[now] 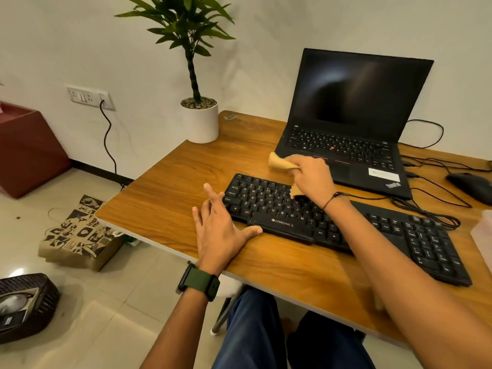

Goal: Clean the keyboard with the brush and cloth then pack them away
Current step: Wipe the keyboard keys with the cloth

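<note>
Wooden tabletop [173,182] against a pale wall, tiled floor off to the left. Black full-size keyboard [346,230] lying across the desk, just in front of an open black laptop [354,123]. Right hand [311,177] above the keyboard's upper-left keys, fingers curled tight around a crumpled tan cloth [279,162], one corner hanging down onto the keys. Left hand [223,227] flat at the keyboard's left end, fingers spread wide, holding nothing, thumb against the front edge. White pot with green plant [199,121] at the far corner. Black mouse [471,186] at right.
</note>
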